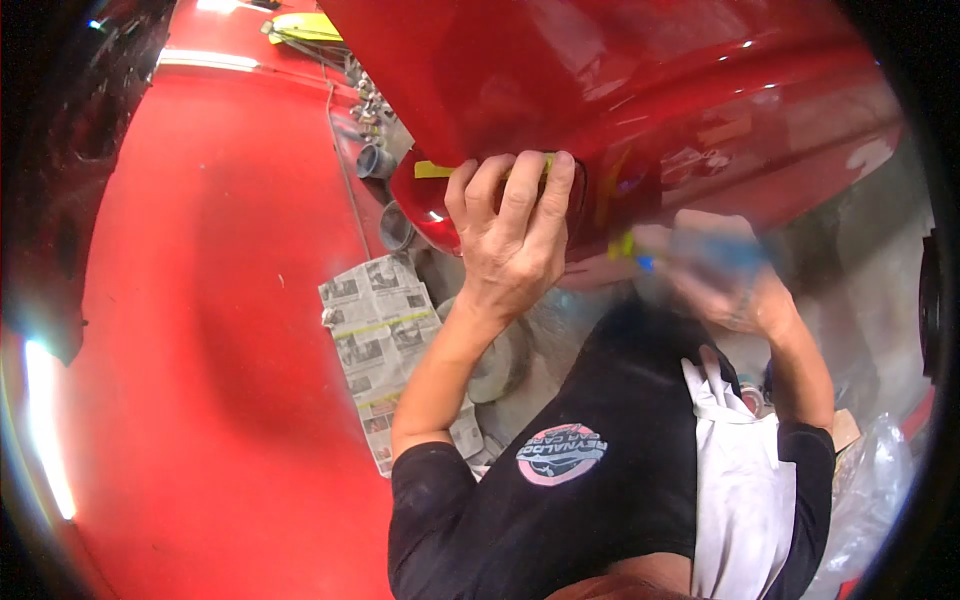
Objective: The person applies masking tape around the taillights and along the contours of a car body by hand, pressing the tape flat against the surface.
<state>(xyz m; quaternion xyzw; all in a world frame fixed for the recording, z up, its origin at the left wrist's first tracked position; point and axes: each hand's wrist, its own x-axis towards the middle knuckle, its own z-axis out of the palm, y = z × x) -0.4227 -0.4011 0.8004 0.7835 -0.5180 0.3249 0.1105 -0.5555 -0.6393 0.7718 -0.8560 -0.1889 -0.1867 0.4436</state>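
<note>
My left hand presses its fingertips on the edge of a glossy red car panel, over a strip of yellow tape. Those fingers are slightly spread, and nothing shows in them. To the right, below the panel, my right hand is smeared by motion. Its fingers are wrapped round a blurred blue object. Yellow-green and blue blurs lie at its left side; what they belong to cannot be made out.
A large red surface fills the left. Taped newspaper lies beside my left forearm, with grey cups above it. A white cloth hangs over my black shirt. Clear plastic lies at the lower right.
</note>
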